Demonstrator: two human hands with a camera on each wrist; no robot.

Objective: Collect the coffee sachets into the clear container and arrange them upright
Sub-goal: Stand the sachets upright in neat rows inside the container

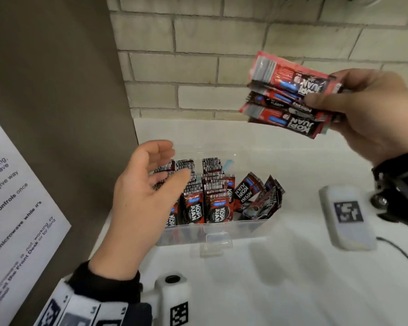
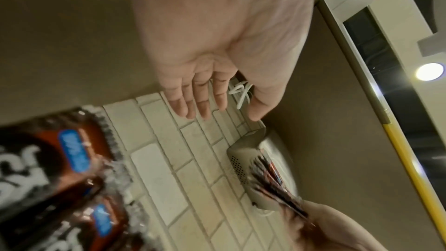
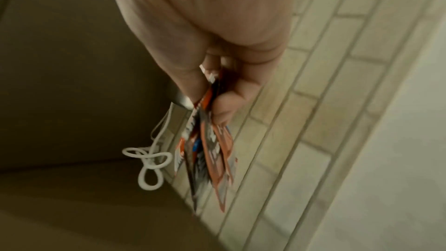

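A clear plastic container point(image 1: 222, 229) stands on the white counter, packed with red-and-black coffee sachets point(image 1: 207, 191). Most stand upright in rows; a few at its right end point(image 1: 259, 196) lean over. My right hand point(image 1: 372, 109) is raised above and to the right of the container and grips a fanned bunch of several sachets point(image 1: 290, 95), also seen edge-on in the right wrist view point(image 3: 207, 152). My left hand point(image 1: 146, 184) hovers over the container's left end, fingers relaxed and holding nothing point(image 2: 210, 91). Sachets point(image 2: 55, 169) loom close in the left wrist view.
A brown cabinet side point(image 1: 57, 114) with a printed notice point(image 1: 12, 208) rises at the left. A cream brick wall point(image 1: 222, 43) stands behind the counter. A coiled white cord point(image 3: 149, 161) hangs near the corner. The white counter point(image 1: 280, 278) stretches in front.
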